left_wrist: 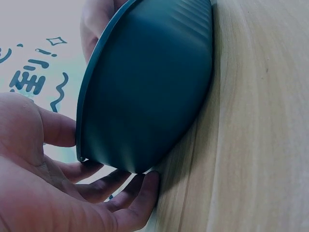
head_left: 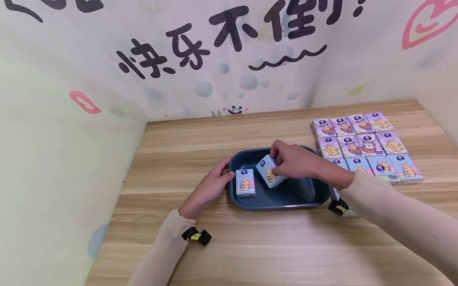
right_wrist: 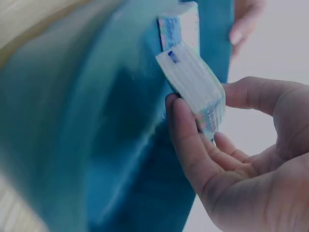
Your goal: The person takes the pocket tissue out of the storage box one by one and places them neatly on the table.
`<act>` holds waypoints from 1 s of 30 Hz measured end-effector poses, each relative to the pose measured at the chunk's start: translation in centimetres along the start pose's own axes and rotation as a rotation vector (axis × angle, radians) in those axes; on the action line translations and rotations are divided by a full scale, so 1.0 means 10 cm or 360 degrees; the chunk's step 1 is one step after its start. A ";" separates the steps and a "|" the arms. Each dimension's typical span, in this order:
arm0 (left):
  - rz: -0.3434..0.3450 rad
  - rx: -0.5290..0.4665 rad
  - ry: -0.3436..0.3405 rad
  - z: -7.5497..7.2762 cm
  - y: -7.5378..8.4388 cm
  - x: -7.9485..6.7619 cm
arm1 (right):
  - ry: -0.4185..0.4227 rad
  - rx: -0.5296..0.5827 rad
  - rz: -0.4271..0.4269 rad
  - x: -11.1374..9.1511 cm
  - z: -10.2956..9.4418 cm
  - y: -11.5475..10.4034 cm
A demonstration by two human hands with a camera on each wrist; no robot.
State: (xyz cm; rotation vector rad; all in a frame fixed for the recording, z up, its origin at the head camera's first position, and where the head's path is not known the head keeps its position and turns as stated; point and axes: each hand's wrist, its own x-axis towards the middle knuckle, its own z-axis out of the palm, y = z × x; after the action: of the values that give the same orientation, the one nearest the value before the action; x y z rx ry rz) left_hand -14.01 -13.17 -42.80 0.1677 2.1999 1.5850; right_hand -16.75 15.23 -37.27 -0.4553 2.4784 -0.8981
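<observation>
A dark blue rectangular tray (head_left: pixel 279 200) with rounded corners sits on the wooden table. My left hand (head_left: pixel 211 184) holds its left end; in the left wrist view the thumb presses the rim and the fingers curl around the outer wall. Over the tray, my right hand (head_left: pixel 297 161) pinches a light blue tissue pack (head_left: pixel 269 174) between thumb and fingers, and the pack is tilted. Another tissue pack (head_left: pixel 245 183) lies inside at the tray's left end. In the right wrist view the held pack (right_wrist: pixel 193 77) overlaps the other pack (right_wrist: pixel 189 26).
Several purple tissue packs (head_left: pixel 352 146) and blue tissue packs (head_left: pixel 409 169) lie in rows to the right of the tray, partly hidden by the right forearm. A printed cloth (head_left: pixel 200 95) hangs behind the wooden table (head_left: pixel 229 246) and along its sides.
</observation>
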 end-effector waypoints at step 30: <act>-0.0019 -0.0019 0.0043 -0.06 -0.02 -0.04 | 0.0450 0.0398 0.0323 -1.63 -0.55 1.53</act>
State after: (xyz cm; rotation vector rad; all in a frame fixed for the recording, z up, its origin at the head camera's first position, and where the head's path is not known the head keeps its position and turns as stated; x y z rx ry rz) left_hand -13.85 -13.92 -42.66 0.1304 2.2071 1.6029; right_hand -8.26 36.58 -38.65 0.0097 2.5513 -1.2362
